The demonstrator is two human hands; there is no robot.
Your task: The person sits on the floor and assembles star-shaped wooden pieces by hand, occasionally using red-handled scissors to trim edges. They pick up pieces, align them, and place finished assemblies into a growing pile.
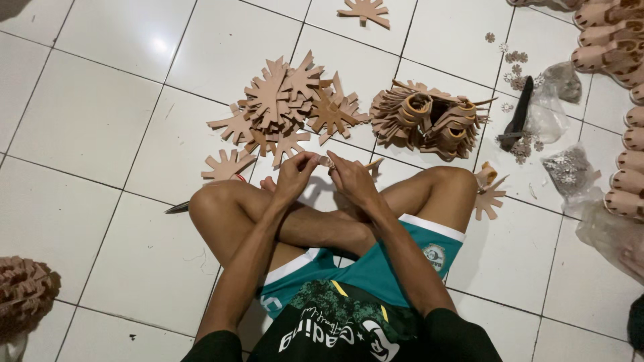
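Observation:
I sit cross-legged on a white tiled floor. My left hand [295, 173] and my right hand [350, 176] meet above my shins, both pinching one small tan cut-out piece [325, 161] between the fingertips. Most of that piece is hidden by my fingers. Just beyond my hands lies a heap of flat tan star-shaped cut-outs [285, 107]. To its right sits a pile of curled, looped tan pieces [429, 119].
A single flat cut-out [227, 166] lies left of my hands, another [365, 11] at the top. A dark tool [518, 114], small flower-shaped bits [516, 59] and clear bags [570, 173] lie at right. Tan rolled items [614, 40] line the right edge. A blade tip [178, 208] shows by my knee.

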